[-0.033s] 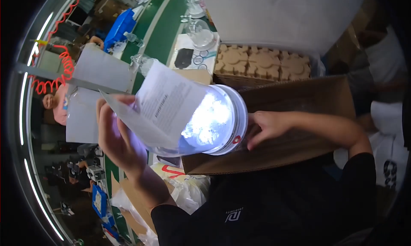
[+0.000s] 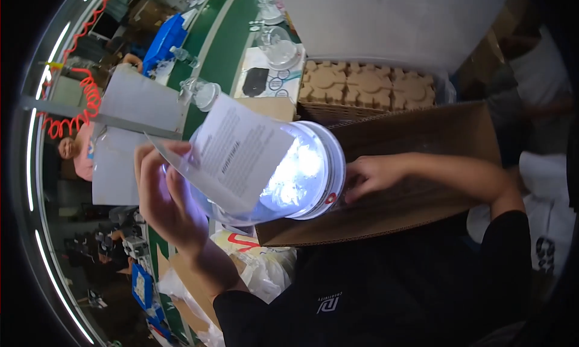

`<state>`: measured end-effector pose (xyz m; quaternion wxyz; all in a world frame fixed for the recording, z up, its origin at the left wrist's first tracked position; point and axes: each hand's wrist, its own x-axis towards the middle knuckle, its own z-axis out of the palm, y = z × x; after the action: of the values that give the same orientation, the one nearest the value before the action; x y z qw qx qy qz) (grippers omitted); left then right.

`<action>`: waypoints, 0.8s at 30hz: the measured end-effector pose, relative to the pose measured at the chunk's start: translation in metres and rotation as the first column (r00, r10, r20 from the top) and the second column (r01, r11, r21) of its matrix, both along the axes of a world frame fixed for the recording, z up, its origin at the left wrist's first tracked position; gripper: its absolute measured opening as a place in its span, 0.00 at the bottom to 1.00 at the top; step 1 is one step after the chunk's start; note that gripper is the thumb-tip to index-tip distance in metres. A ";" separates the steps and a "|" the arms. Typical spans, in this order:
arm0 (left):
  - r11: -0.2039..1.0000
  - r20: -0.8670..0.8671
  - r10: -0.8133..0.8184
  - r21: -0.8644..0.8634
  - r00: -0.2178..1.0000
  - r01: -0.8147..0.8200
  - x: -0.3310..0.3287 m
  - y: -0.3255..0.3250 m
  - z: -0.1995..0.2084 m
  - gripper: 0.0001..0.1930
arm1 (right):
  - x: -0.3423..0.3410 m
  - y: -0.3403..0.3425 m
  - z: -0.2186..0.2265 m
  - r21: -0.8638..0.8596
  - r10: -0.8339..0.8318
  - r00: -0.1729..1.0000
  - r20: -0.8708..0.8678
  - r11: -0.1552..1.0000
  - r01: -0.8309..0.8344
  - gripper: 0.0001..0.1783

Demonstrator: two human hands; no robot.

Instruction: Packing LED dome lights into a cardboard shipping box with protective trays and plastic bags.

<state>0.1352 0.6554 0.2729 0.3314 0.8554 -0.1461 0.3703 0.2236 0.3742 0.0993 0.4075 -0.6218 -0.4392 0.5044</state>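
Lit clear lamp (image 2: 301, 166), centre: I see it lying on its side in mid-air, in front of the left end of a deep cardboard carton (image 2: 374, 220), with its ringed base toward the right and its clear body toward the left. White glare from within hides the inner detail. A small red mark (image 2: 330, 198) sits on the base ring. Folded printed leaflet (image 2: 235, 154): it covers much of the clear body, one panel facing my camera and the other angled off to the left. Left hand (image 2: 172, 202): my grip is curled around the lamp's left end, fingertips at the leaflet's upper left edge. Right hand (image 2: 380, 175): my fingers are bent just beside the base; some are hidden, and I cannot tell whether this grip is closed on anything.

Beyond the carton: tan moulded trays (image 2: 368, 87) stand packed in a block, with a pale sheet (image 2: 392, 21) rising behind. Upper left: a green surface (image 2: 217, 60) carries a clear domed vessel (image 2: 202, 93) and a blue bin (image 2: 166, 42). Below the lamp: a crumpled plastic bag (image 2: 265, 277) lies beside a black shirt (image 2: 392, 280). Far left: I note a red coiled cord (image 2: 90, 93), pale panels (image 2: 136, 102) and a person in pink (image 2: 84, 157).
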 end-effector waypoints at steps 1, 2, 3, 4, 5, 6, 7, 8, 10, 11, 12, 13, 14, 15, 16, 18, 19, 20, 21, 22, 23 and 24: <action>1.000 -0.036 -0.006 0.006 0.999 0.006 -0.001 -0.003 -0.004 0.15 | 0.003 0.001 -0.037 -0.022 0.028 0.999 0.019 0.999 -0.028 0.22; 1.000 -0.049 -0.024 0.006 0.999 0.024 0.002 -0.006 -0.009 0.15 | 0.008 0.002 -0.077 -0.079 0.190 0.954 0.233 0.981 -0.176 0.21; 0.999 -0.064 -0.021 0.033 0.998 0.023 0.003 -0.008 -0.014 0.16 | 0.009 0.005 -0.113 -0.167 0.348 0.836 0.424 0.938 -0.305 0.21; 0.998 -0.077 -0.025 0.053 0.997 0.029 0.006 -0.010 -0.020 0.17 | 0.007 0.007 -0.137 -0.266 0.371 0.818 0.440 0.924 -0.276 0.20; 0.999 -0.121 -0.020 0.032 0.992 0.024 0.005 -0.011 -0.024 0.18 | 0.004 0.009 -0.160 -0.358 0.397 0.799 0.453 0.901 -0.244 0.20; 0.998 -0.124 -0.040 0.038 0.991 0.045 0.002 -0.016 -0.021 0.18 | 0.003 0.014 -0.209 -0.352 0.377 0.808 0.452 0.908 -0.226 0.20; 0.995 -0.112 -0.048 0.084 0.993 0.058 0.007 -0.023 -0.020 0.18 | 0.004 0.013 -0.270 -0.485 0.473 0.768 0.431 0.840 -0.245 0.19; 0.990 -0.105 -0.037 0.131 0.994 0.050 0.007 -0.026 -0.020 0.19 | 0.003 0.011 -0.303 -0.603 0.578 0.719 0.387 0.748 -0.277 0.19; 0.989 -0.114 -0.042 0.134 0.993 0.057 -0.002 -0.029 -0.021 0.18 | 0.001 0.016 -0.306 -0.583 0.569 0.699 0.432 0.768 -0.265 0.19; 0.992 -0.104 0.007 0.127 0.995 0.007 -0.007 -0.030 -0.020 0.17 | 0.001 0.019 -0.304 -0.567 0.564 0.671 0.481 0.784 -0.253 0.18; 0.991 -0.089 0.057 0.125 0.994 -0.046 -0.010 -0.032 -0.017 0.16 | 0.001 0.023 -0.298 -0.547 0.555 0.637 0.534 0.802 -0.239 0.18; 0.990 -0.100 0.025 -0.134 0.995 -0.038 -0.012 -0.030 -0.018 0.14 | 0.001 0.026 -0.293 -0.526 0.541 0.603 0.586 0.820 -0.225 0.18; 0.999 -0.035 0.038 0.001 0.999 -0.038 -0.006 -0.029 -0.024 0.12 | 0.003 0.021 -0.289 -0.515 0.524 0.576 0.628 0.834 -0.197 0.18; 1.000 -0.063 -0.027 -0.004 0.998 0.027 -0.011 -0.005 -0.026 0.12 | 0.003 0.025 -0.278 -0.487 0.506 0.535 0.677 0.852 -0.191 0.18; 0.996 -0.091 -0.090 -0.010 0.992 0.089 -0.016 0.024 -0.023 0.13 | 0.004 0.030 -0.268 -0.456 0.485 0.491 0.724 0.870 -0.187 0.18; 0.978 -0.177 -0.207 -0.052 0.962 0.201 0.000 0.038 -0.024 0.11 | 0.011 0.021 -0.241 -0.449 0.464 0.477 0.747 0.880 -0.154 0.18; 0.958 -0.249 -0.285 -0.087 0.926 0.272 0.003 0.039 -0.025 0.09 | 0.016 0.022 -0.210 -0.552 0.542 0.461 0.702 0.824 -0.129 0.20; 0.956 -0.258 -0.292 -0.079 0.921 0.281 0.005 0.033 -0.026 0.09 | 0.019 0.023 -0.195 -0.641 0.607 0.447 0.656 0.762 -0.095 0.21; 0.981 -0.265 -0.193 -0.037 0.945 0.190 0.005 0.026 -0.031 0.09 | 0.021 0.024 -0.205 -0.631 0.596 0.457 0.660 0.770 -0.092 0.21; 0.995 -0.266 -0.093 0.005 0.959 0.098 0.004 0.017 -0.034 0.10 | 0.025 0.027 -0.221 -0.544 0.470 0.488 0.736 0.839 0.012 0.24; 0.993 -0.273 -0.108 0.014 0.956 0.116 0.007 0.001 -0.033 0.10 | 0.029 0.030 -0.241 -0.449 0.331 0.505 0.797 0.885 0.127 0.26; 0.986 -0.296 -0.111 0.088 0.949 0.143 0.014 -0.020 -0.033 0.09 | 0.034 0.031 -0.264 -0.447 0.315 0.519 0.795 0.882 0.149 0.26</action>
<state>0.1493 0.6352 0.2399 0.3253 0.9060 -0.1706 0.2103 0.2575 0.4057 -0.1646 -0.0453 -0.8427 -0.4778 0.2441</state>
